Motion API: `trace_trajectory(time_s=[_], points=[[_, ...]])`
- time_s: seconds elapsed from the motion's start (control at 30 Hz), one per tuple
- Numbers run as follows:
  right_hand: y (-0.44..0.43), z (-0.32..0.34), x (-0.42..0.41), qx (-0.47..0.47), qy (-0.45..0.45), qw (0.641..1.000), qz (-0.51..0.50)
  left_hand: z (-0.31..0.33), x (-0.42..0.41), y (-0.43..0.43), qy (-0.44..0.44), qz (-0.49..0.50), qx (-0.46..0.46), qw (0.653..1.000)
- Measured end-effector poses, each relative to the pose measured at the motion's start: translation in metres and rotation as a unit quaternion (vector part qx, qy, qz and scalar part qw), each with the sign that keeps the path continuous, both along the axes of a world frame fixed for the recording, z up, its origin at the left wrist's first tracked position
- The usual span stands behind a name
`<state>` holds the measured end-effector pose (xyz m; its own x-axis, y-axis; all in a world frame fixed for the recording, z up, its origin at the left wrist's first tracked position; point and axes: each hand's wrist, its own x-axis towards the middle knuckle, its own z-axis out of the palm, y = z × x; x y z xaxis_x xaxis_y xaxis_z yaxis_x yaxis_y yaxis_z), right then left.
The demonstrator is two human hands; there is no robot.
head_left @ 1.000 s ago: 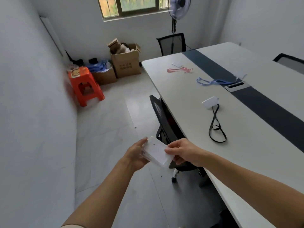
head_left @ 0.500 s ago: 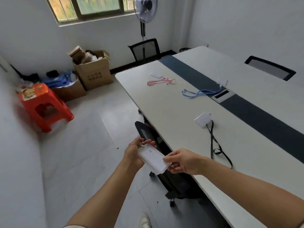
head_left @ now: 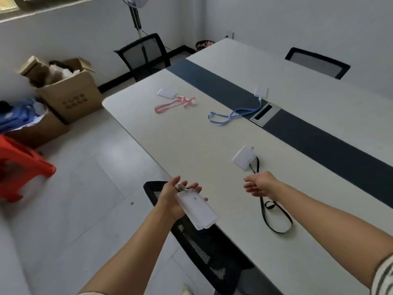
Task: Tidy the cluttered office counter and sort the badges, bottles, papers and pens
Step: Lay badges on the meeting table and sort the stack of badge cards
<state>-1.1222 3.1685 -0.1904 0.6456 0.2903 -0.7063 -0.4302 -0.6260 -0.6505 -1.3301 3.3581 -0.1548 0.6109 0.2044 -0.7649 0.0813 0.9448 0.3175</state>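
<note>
Your left hand [head_left: 172, 201] grips a stack of badges [head_left: 197, 210] just off the worktop [head_left: 191, 141] edge. Your right hand [head_left: 258, 186] hovers open and empty over the black lanyard [head_left: 274, 211], partly hiding it.

The right hand [head_left: 258, 185] has let go of the stack of badge holders [head_left: 196, 209] and moved right over the tabletop [head_left: 191, 141], leaving the left hand [head_left: 172, 201] holding it alone at lower centre.

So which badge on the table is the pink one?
Look at the long white table, toward its far end near the cardboard box. The white badge there lies flat, farthest from the hands. Only its strap is pink; the others are blue and black.
</note>
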Motion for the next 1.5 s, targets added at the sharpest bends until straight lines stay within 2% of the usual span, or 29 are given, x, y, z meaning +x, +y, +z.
trace_trajectory(time_s=[0.17,0.3,0.43,0.57,0.67,0.8,0.87,0.97,1.13,1.3,1.5], points=[[0.03,-0.043,0.07,-0.037,-0.012,0.998,-0.057,-0.009,0.021,0.007,0.005,-0.022,0.004,1.0],[0.052,-0.07,0.099,-0.086,-0.057,0.991,-0.089,-0.014,0.031,0.006,0.064,-0.034,0.017,0.997],[0.059,-0.085,0.117,-0.142,-0.064,0.985,-0.074,-0.018,0.034,0.004,0.103,-0.02,0.017,0.994],[0.06,-0.091,0.129,-0.184,-0.063,0.98,-0.04,-0.02,0.037,0.004,0.102,0.02,0.019,0.994],[0.064,-0.081,0.13,-0.18,-0.138,0.974,0.004,-0.02,0.037,0.006,0.094,0.021,0.02,0.995],[0.082,-0.055,0.125,-0.133,-0.238,0.96,0.067,-0.012,0.039,0.009,0.075,0.015,0.031,0.997],[0.093,-0.039,0.12,-0.087,-0.245,0.96,0.103,-0.009,0.039,0.011,0.068,0.018,0.032,0.997],[0.112,-0.013,0.101,-0.01,-0.203,0.969,0.137,0.001,0.028,0.018,0.046,0.015,0.034,0.998],[0.161,0.04,0.048,0.05,-0.089,0.979,0.174,0.016,-0.006,0.038,0.022,0.033,0.045,0.998],[0.218,0.086,-0.031,0.099,-0.043,0.95,0.294,0.013,-0.069,0.082,0.011,0.076,0.05,0.996],[0.289,0.105,-0.148,0.179,-0.006,0.936,0.304,0.019,-0.16,0.148,-0.015,0.09,0.062,0.994]])
